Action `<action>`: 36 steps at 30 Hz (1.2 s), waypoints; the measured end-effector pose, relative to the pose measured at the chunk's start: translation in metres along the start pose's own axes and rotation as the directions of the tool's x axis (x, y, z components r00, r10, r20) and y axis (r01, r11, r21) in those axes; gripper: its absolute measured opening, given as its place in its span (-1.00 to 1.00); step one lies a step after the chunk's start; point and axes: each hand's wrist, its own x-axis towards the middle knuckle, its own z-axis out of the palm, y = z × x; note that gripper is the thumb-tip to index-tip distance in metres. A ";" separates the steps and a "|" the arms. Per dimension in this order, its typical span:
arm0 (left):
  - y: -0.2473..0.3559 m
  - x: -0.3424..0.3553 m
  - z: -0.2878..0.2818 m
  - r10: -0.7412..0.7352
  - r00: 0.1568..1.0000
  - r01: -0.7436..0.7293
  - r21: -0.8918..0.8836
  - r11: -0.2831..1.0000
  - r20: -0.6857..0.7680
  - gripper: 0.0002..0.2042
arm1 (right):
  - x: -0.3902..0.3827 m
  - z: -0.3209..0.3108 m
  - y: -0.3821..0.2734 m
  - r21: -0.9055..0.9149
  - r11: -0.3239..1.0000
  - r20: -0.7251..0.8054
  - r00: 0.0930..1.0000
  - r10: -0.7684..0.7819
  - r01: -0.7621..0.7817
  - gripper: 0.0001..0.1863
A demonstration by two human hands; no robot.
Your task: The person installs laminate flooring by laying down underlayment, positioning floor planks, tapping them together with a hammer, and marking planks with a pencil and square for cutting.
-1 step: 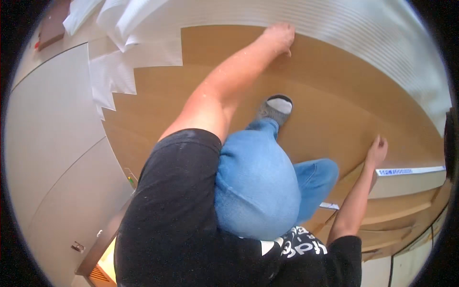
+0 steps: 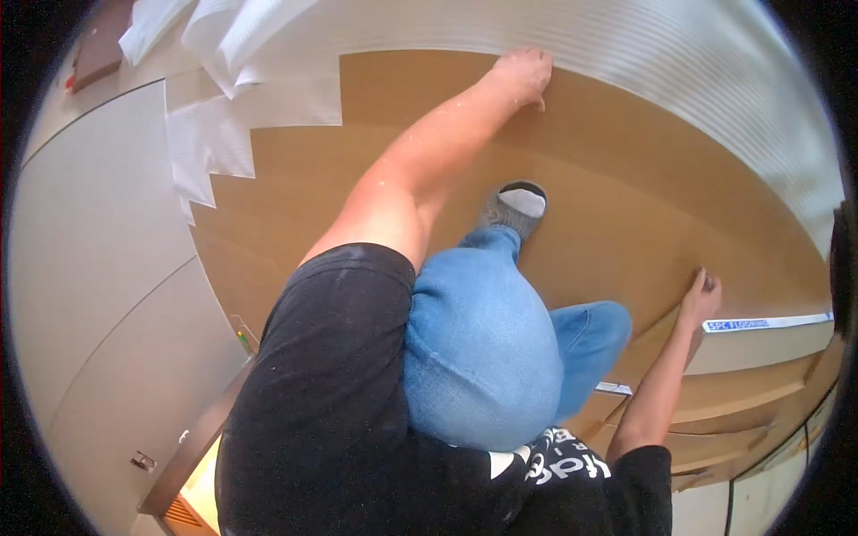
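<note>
My left hand (image 2: 526, 73) is at the far edge of a brown board (image 2: 617, 170), fingers together and bent over it where it meets a white ribbed foam sheet (image 2: 661, 58). My right hand (image 2: 702, 295) is curled low over the board at right, near a white printed label strip (image 2: 764, 322); a small dark spot shows at its fingers, too small to name. My socked foot (image 2: 514, 207) stands on the board between my hands, and my bent knee in blue jeans is below it.
Grey panels (image 2: 107, 250) lie along the left, beside the board's stepped edge. Crumpled white sheet (image 2: 223, 36) and a dark brown piece (image 2: 98, 49) are at upper left. Layered brown boards (image 2: 733, 393) lie at lower right; a lit opening (image 2: 201, 478) shows at lower left.
My left hand and the board's far edge appear slightly lower in the picture. My right hand has shifted down and a little left, its fingers more curled.
</note>
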 end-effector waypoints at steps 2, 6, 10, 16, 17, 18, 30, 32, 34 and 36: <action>0.021 0.014 0.002 0.034 0.997 -0.030 -0.056 0.998 0.070 -0.24 | -0.030 -0.043 0.051 -0.377 0.924 -0.061 0.998 0.036 -0.056 -0.53; 0.034 0.002 -0.011 -0.098 0.982 0.123 -0.147 0.982 0.162 -0.47 | -0.061 -0.044 0.026 -0.415 0.843 0.262 0.842 0.471 -0.342 -0.19; 0.048 -0.004 -0.007 -0.077 0.995 0.088 -0.191 0.978 0.066 -0.08 | -0.065 -0.038 0.092 -0.352 0.929 0.131 0.977 0.171 -0.115 -0.50; 0.077 0.013 -0.033 -0.068 0.997 0.072 -0.200 0.977 0.026 -0.17 | 0.044 -0.115 0.024 -0.246 0.969 0.254 0.966 0.043 0.022 -0.54; 0.085 0.022 -0.035 -0.066 0.998 0.069 -0.209 0.976 0.020 -0.17 | 0.079 -0.134 0.007 -0.251 0.951 0.248 0.962 -0.116 0.180 -0.54; 0.094 0.033 -0.044 -0.019 0.998 0.028 -0.178 0.984 0.056 -0.16 | 0.119 -0.152 -0.017 -0.282 0.922 0.284 0.941 -0.186 0.267 -0.52; 0.169 0.068 -0.042 0.057 0.996 -0.061 0.055 0.997 0.067 -0.01 | 0.364 -0.176 -0.197 -0.707 0.242 0.588 0.742 -0.322 0.665 -0.65; 0.171 0.066 -0.043 0.040 0.996 -0.046 0.076 0.996 0.081 -0.01 | 0.377 -0.165 -0.193 -0.707 0.194 0.611 0.726 -0.317 0.680 -0.67; 0.173 0.066 -0.043 0.038 0.997 -0.043 0.079 0.996 0.060 0.00 | 0.385 -0.159 -0.187 -0.712 0.146 0.628 0.716 -0.305 0.687 -0.69; 0.174 0.065 -0.043 0.031 0.998 -0.036 0.078 0.996 0.057 0.00 | 0.389 -0.156 -0.176 -0.679 0.125 0.644 0.669 -0.371 0.723 -0.72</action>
